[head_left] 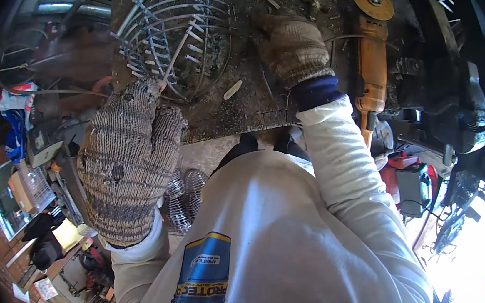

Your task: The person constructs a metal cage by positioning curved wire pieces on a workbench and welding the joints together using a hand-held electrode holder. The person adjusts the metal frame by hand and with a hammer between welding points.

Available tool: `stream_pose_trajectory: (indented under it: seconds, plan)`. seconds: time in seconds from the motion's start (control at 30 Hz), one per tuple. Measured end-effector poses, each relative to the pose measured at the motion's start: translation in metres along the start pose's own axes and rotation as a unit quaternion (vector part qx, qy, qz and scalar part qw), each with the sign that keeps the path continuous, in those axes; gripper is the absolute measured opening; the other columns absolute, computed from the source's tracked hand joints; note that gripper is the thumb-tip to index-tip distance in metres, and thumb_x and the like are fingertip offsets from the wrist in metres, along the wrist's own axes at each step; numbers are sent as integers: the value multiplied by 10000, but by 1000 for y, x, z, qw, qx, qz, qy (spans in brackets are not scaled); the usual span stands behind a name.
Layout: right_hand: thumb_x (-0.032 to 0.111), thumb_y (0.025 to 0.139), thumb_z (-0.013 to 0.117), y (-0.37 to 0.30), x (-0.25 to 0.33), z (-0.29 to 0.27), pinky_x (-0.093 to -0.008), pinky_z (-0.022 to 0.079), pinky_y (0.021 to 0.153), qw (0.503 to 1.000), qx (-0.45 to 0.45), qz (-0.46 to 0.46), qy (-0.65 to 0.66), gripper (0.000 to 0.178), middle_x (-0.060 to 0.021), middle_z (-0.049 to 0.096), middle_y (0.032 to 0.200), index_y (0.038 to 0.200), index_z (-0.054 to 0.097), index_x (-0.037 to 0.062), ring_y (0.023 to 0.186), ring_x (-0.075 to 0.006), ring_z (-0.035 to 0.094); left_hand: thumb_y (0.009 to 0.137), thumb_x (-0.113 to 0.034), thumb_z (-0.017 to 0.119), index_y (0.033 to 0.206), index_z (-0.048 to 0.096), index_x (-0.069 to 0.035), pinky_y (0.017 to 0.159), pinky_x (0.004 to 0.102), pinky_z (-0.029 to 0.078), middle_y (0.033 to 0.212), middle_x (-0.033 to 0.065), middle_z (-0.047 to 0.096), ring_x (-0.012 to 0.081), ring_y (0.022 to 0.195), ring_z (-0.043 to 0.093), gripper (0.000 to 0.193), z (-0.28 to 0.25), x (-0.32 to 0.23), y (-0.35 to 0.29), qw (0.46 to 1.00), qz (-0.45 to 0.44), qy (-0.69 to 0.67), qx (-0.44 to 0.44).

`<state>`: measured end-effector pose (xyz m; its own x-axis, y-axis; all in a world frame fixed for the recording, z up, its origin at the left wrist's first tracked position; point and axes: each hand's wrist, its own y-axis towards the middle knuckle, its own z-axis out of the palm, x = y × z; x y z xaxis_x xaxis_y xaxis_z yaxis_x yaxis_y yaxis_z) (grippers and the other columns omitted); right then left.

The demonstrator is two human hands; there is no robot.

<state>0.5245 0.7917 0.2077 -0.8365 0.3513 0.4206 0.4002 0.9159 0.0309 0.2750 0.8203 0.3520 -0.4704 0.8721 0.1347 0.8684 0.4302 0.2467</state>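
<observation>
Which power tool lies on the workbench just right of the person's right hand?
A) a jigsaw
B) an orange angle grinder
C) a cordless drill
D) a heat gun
B: the orange angle grinder, with a round disc at its far end, lies lengthwise beside the gloved right hand on the workbench.

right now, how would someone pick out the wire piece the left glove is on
Start at the dark metal workbench. On its left part lies a round wire guard of concentric rings with short spokes, the left hand at its near edge. Nothing else there is ringed.
</observation>
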Motion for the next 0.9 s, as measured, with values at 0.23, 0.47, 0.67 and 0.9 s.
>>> stream_pose_trajectory:
  seconds: [0.23,0.47,0.67,0.9]
  plan:
    - [243,875,629,27,7,37,-459,560,863,996,76,-38,39,294,-144,728,1030,1152,714,194,992,-332,697,822,-158,782,1168,690,-51,868,421,535,1091,150,704,322,972,681,374,-7,4,8,999,-3,32,35]
    - [229,866,635,28,3,61,-449,575,820,995,13,-75,65,266,-157,733,1005,1100,733,150,954,-326,710,825,-199,773,1153,709,-82,913,435,523,1094,105,716,308,1007,671,354,0,4,7,997,-43,27,57]
    - [247,860,638,27,2,61,-447,578,807,994,23,-75,70,229,-165,733,991,1016,757,128,941,-330,711,832,-203,767,1159,709,-87,909,438,526,1095,118,715,315,1005,672,351,-1,0,14,996,-55,35,68]
    - [227,854,640,28,1,62,-450,578,802,993,13,-89,70,234,-158,735,984,1033,752,127,926,-335,713,863,-218,757,1190,692,-73,918,425,524,1119,157,704,323,1024,673,364,1,0,10,996,-58,9,71]
